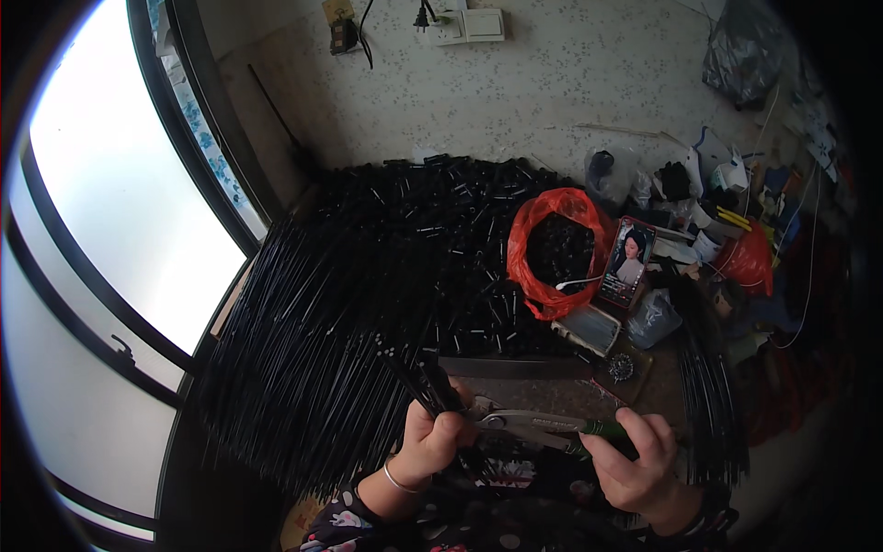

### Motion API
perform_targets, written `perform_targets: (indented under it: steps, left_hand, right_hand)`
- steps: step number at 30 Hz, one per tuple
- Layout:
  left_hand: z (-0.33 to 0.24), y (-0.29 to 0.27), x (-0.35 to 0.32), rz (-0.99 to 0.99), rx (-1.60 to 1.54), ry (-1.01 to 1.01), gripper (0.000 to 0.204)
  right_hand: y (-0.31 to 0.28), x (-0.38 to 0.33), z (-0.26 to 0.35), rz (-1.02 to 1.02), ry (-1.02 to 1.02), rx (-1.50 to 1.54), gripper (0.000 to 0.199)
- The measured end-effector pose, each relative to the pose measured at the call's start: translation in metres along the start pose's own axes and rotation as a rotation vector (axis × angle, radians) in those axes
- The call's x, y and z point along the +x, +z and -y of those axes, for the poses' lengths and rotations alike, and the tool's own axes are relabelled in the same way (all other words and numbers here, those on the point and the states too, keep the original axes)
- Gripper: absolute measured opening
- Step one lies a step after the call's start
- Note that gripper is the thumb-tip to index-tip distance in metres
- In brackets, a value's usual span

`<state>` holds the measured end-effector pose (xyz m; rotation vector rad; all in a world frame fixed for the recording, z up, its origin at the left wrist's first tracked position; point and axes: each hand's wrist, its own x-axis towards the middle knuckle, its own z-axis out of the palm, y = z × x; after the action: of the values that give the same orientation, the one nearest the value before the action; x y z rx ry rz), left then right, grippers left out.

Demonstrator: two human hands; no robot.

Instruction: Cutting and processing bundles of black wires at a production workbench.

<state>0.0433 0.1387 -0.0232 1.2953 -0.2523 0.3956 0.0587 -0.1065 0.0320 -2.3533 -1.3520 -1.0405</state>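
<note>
My left hand (pixel 430 442), with a bracelet on its wrist, is closed round a bundle of thin black rods (pixel 401 373). Several of the rods show pale tips at their upper ends, and a thicker black piece (pixel 438 385) stands among them. In my right hand (pixel 639 467) are the green handles of metal shears (pixel 543 421); the fingers wrap the handles, which are somewhat apart. The shears reach left to the bundle by my left thumb. Their jaws are partly hidden there, so I cannot tell whether they bite on the rods.
Long black rods (pixel 303 368) lie massed at the left, with another bunch (pixel 708 405) at the right. Behind is a heap of short black parts (pixel 414 207). Nearby are a red plastic bag (pixel 526 241), a phone (pixel 629 262) and a clear box (pixel 589 328). A window (pixel 101 184) stands left.
</note>
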Motion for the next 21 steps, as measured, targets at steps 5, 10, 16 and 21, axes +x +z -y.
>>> perform_targets:
  steps: [5, 10, 16, 21]
  left_hand:
    - [-0.005, -0.002, 0.002, 0.07, -0.087, -0.007, 0.048]
    - [-0.009, -0.005, 0.008, 0.164, -0.141, 0.011, 0.04]
    - [-0.009, -0.002, 0.016, 0.284, -0.275, -0.225, 0.064]
    - [-0.02, -0.006, 0.015, 0.309, -0.07, -0.203, 0.068]
  right_hand:
    - [0.0, -0.006, 0.003, 0.052, 0.045, 0.105, 0.025]
    - [0.026, -0.029, 0.001, 0.342, 0.444, 1.367, 0.022]
    - [0.065, -0.052, 0.039, 0.691, 0.795, 2.831, 0.038]
    - [0.046, -0.033, 0.017, 0.544, 0.696, 1.187, 0.056]
